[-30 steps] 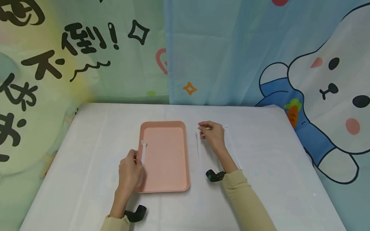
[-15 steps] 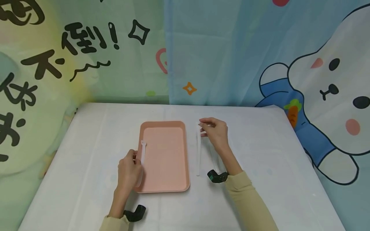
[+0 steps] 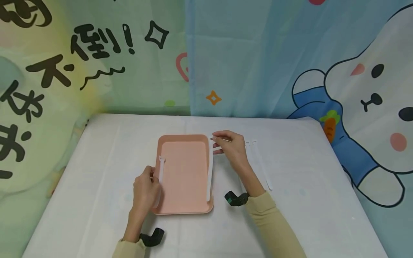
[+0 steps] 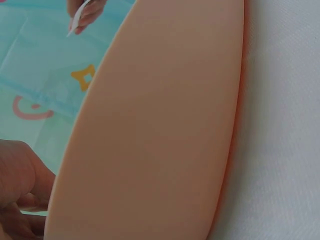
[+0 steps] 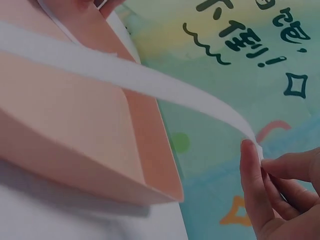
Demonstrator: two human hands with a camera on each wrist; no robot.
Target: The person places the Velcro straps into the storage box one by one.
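A pink tray (image 3: 185, 172) lies on the white table. My left hand (image 3: 146, 188) grips its left rim, fingers curled at the edge; in the left wrist view the tray's outer wall (image 4: 150, 125) hides part of this hand (image 4: 20, 185). A thin white strip (image 3: 161, 168) with a wider top end lies along the tray's inner left side. Between thumb and fingers, my right hand (image 3: 230, 147) pinches the top end of another white strip (image 3: 210, 172), which hangs over the tray's right rim. In the right wrist view this strip (image 5: 165, 92) bends above the tray (image 5: 65, 115).
Right of the right hand, more thin white strips (image 3: 262, 161) lie on the white table (image 3: 306, 200), partly hidden by the forearm. A black wrist device (image 3: 237, 199) sits at the right wrist and another (image 3: 153, 237) at the left. A printed curtain (image 3: 232, 61) hangs behind.
My right hand has carried its strip left, from beside the tray to over the tray's right rim. The left hand stays at the left rim.
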